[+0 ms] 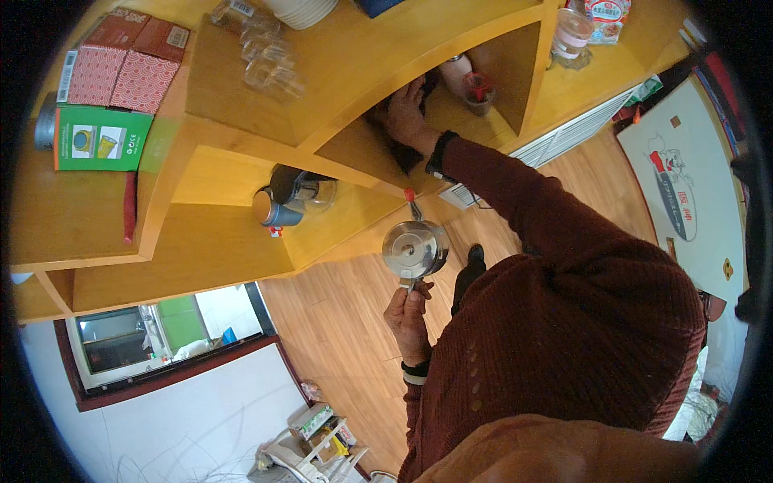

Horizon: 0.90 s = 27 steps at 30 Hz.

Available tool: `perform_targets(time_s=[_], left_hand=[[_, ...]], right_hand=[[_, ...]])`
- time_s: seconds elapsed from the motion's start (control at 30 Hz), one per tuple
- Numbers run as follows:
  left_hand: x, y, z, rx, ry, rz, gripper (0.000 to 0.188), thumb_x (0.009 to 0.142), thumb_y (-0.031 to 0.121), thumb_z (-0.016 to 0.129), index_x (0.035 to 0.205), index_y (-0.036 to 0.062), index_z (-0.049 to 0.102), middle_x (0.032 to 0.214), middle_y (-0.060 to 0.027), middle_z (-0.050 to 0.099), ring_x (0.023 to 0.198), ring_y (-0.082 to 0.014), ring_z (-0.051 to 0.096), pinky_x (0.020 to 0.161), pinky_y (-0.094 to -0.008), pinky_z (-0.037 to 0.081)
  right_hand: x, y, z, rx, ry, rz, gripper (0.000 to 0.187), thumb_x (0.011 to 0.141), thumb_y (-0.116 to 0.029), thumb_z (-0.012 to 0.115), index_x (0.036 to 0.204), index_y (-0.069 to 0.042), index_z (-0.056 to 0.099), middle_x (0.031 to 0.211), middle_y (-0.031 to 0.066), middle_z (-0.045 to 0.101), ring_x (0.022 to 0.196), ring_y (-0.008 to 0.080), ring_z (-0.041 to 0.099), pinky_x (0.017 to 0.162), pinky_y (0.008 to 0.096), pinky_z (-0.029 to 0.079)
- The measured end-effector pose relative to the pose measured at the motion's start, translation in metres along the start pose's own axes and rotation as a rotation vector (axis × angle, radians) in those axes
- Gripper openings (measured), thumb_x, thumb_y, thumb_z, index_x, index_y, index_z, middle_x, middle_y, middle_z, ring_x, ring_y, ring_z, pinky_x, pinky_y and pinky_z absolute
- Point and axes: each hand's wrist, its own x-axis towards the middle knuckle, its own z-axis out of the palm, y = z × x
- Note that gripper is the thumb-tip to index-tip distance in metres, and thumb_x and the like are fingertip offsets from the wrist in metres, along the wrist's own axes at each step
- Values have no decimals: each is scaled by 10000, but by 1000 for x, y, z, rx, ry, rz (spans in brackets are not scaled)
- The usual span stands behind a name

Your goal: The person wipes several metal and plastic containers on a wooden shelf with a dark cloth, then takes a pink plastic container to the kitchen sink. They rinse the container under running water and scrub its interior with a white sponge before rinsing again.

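Note:
My left hand (409,322) is closed round the handle of a small round pot (415,249), silvery and partly see-through. It is held in the air in front of the shelf unit, and a small red-tipped piece (409,195) sticks out on its far side. My right hand (404,117) reaches into a shelf compartment, its fingers bent over a dark, soft-looking thing (403,153) whose kind I cannot make out. Beside that hand in the compartment are a pale bottle (456,74) and a clear cup with something red in it (478,95).
The yellow wooden shelf unit (241,133) curves across the top. It holds patterned red boxes (121,72), a green box (103,137), stacked clear cups (270,64), dark-lidded jars (302,189) and a lidded jar (571,36). A white rack (302,459) stands by the wall below.

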Motion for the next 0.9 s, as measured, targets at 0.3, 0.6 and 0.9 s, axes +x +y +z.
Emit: perform_targets(time_s=[0.3, 0.6, 0.9], left_hand=[[6, 14, 11, -15, -107, 51, 321, 1014, 273, 627, 1000, -43, 685, 792, -4, 567, 665, -80, 392, 926, -406, 531], [38, 19, 41, -63, -245, 85, 306, 1009, 218, 608, 1048, -69, 707, 801, -39, 591, 679, -94, 442, 913, -381, 547], [33, 12, 37, -88, -192, 104, 294, 1002, 200, 615, 1109, -58, 705, 838, -33, 603, 696, -96, 452, 891, -359, 538]], right_hand=[[-17, 12, -22, -41, -611, -237, 345, 853, -241, 621, 1007, 51, 722, 1069, 277, 677, 977, 495, 635, 946, 606, 471], [-62, 75, -144, 95, -814, -732, 253, 821, -230, 658, 992, -44, 637, 1051, 239, 665, 891, 436, 669, 742, 541, 538], [-24, 78, -73, 0, -542, -743, 260, 881, -176, 603, 1085, -39, 691, 975, 232, 701, 865, 396, 681, 776, 514, 543]])
